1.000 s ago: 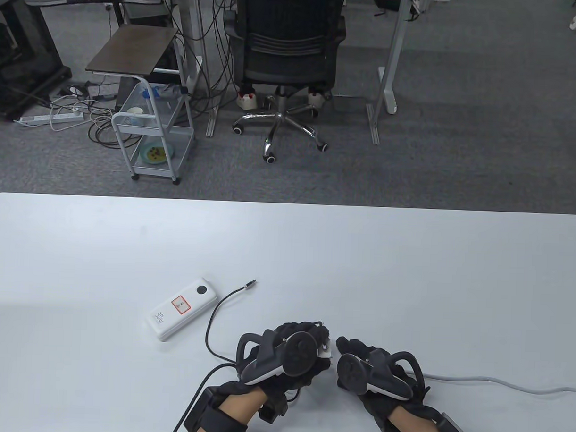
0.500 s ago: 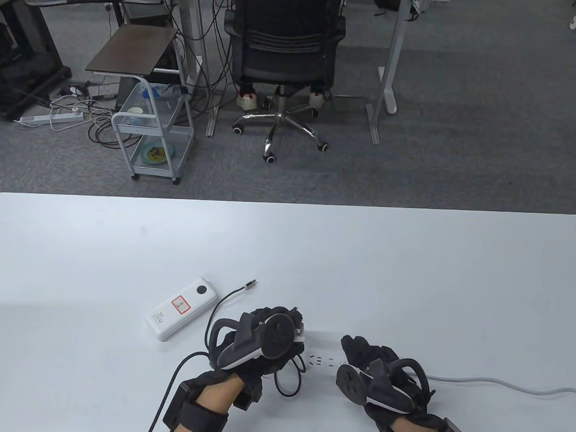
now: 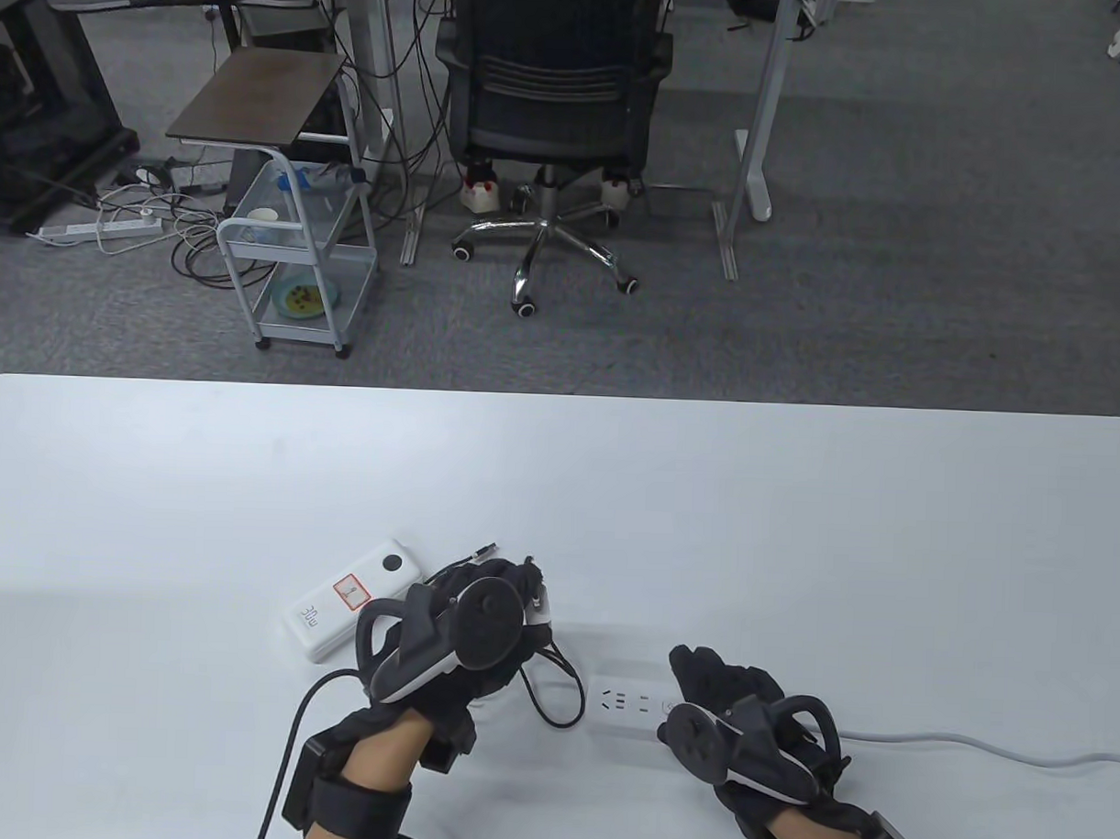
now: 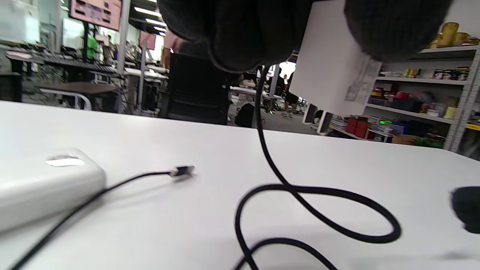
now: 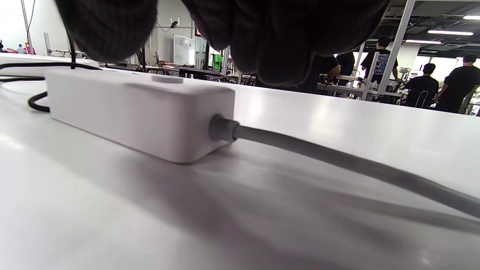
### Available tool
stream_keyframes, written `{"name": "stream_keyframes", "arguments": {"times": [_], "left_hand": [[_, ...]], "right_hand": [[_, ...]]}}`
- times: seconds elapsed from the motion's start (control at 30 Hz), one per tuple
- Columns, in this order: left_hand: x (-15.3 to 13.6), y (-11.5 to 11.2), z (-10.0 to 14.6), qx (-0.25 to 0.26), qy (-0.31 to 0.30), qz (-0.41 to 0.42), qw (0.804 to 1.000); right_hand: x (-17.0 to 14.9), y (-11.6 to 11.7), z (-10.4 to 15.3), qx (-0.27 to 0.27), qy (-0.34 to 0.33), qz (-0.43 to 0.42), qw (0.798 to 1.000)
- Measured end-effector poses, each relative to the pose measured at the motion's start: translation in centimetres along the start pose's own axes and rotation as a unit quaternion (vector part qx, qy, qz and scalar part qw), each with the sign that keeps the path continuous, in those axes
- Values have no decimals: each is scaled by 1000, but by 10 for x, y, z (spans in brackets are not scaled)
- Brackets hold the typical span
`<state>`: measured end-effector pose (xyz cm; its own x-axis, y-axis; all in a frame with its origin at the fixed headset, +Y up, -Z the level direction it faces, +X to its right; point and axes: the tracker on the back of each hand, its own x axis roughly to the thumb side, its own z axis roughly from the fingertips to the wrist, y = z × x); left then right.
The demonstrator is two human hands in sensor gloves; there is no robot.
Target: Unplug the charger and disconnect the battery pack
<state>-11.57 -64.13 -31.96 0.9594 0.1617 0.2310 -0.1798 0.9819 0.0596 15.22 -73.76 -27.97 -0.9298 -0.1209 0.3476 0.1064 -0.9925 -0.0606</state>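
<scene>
My left hand (image 3: 465,641) grips the white charger (image 4: 333,71) clear of the table (image 3: 796,501): fingers wrapped over its body, pins off the strip. The black cable (image 4: 300,195) hangs from under my fingers and loops loose on the table near the front edge. Its free plug (image 3: 487,552) lies bare just beside the battery pack (image 3: 352,600), not inserted, so both disconnects look done. The pack sits flat, left of centre, near the front edge, just beside my left hand.

My right hand (image 3: 742,719) rests on the power strip (image 3: 628,702), fingers spread flat over its cord end, pressing down, not closed around anything. The grey cord (image 5: 337,157) runs off toward the table's right edge.

Handling read:
- Charger: small, rigid, smooth plastic, looks light. Hold it by the flat sides, not by the cable; pulling on the cable strains the joint.
- Cable: limp, braided, drags and snags on the loop. Take it by the plug shell if it needs moving.
- Pack: rigid, glossy, likely the heaviest piece, could slip. Grip across the narrow width.
- Strip: light enough to lift with a tight plug, hence the hold-down.

Left to do, I'd say: set the charger down.
</scene>
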Motion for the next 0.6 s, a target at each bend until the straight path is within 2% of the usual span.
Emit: {"name": "stream_keyframes", "arguments": {"times": [0.33, 0.43, 0.6], "left_hand": [[-42, 16, 2, 2, 87, -54, 995], [-51, 11, 0, -18, 105, -63, 992], [-55, -15, -9, -78, 122, -102, 984]], "right_hand": [[1, 0, -1, -6, -7, 3, 1000], [1, 3, -1, 1, -8, 6, 1000], [2, 5, -2, 9, -11, 10, 1000]]}}
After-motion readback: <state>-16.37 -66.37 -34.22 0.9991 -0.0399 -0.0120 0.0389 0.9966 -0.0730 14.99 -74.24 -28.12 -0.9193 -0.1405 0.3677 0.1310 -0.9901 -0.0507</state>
